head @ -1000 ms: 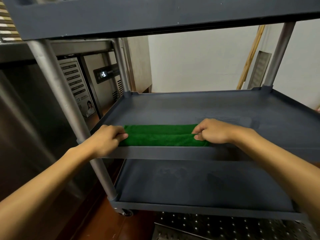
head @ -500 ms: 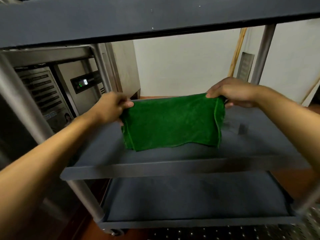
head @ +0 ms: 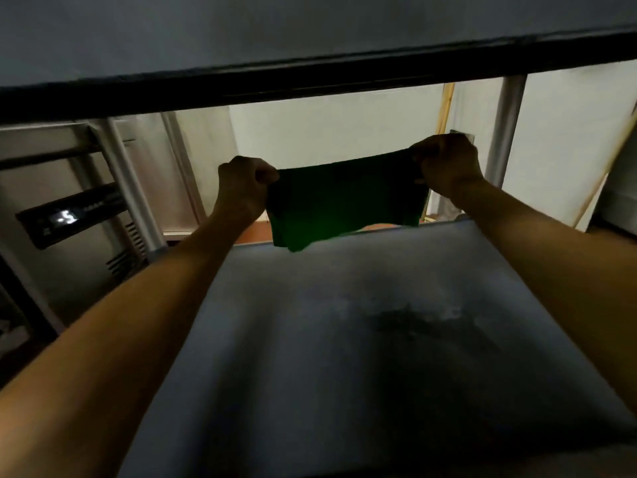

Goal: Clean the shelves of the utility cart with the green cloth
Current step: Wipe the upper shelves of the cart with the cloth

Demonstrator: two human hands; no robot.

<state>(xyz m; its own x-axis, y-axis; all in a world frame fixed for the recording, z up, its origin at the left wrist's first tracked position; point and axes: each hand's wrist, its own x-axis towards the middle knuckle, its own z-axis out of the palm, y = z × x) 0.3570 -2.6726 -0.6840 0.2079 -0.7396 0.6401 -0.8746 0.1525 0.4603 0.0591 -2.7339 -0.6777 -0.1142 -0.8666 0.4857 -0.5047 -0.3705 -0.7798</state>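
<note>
left hand (head: 243, 188) and right hand (head: 444, 163) are each pinching a top corner of the green cloth (head: 344, 201), which is hanging stretched between them above the far edge of the cart's grey shelf (head: 310, 305), under the upper shelf (head: 310, 36).

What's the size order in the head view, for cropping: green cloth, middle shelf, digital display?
1. middle shelf, though it sits nearest the camera
2. green cloth
3. digital display
</note>
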